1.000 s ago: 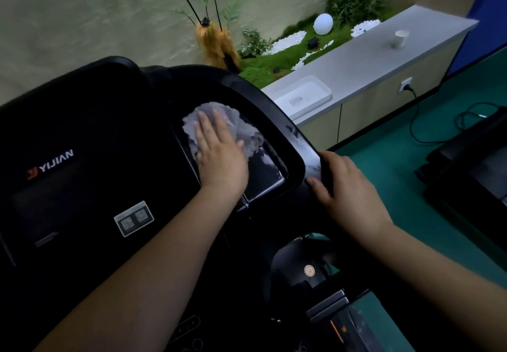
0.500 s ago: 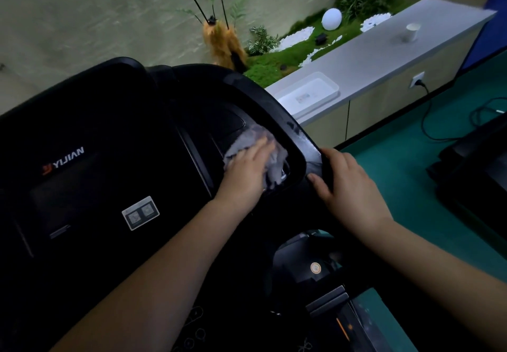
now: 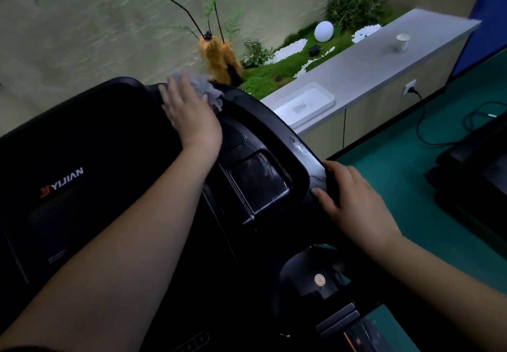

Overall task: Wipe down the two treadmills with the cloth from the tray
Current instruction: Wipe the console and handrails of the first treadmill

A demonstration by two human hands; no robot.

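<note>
A black treadmill console (image 3: 82, 159) with a YIJIAN logo fills the left and centre. My left hand (image 3: 189, 112) presses a crumpled grey cloth (image 3: 207, 88) flat against the console's top edge, fingers straight over it. My right hand (image 3: 354, 200) grips the console's right side rim (image 3: 304, 148), thumb on the inner face and fingers wrapped over the outside. Part of a second black treadmill (image 3: 477, 170) shows at the right edge. A white tray (image 3: 304, 104) sits on the grey counter.
A long grey counter (image 3: 370, 68) runs behind the treadmill, with a paper cup (image 3: 402, 42) near its far end. Behind it lies a moss garden with a white sphere (image 3: 323, 31) and a brown plant (image 3: 219, 57). A cable (image 3: 428, 121) trails over the green floor.
My left hand has swept the cloth from the console's right pocket up to the top edge. My right hand keeps its grip on the side rim.
</note>
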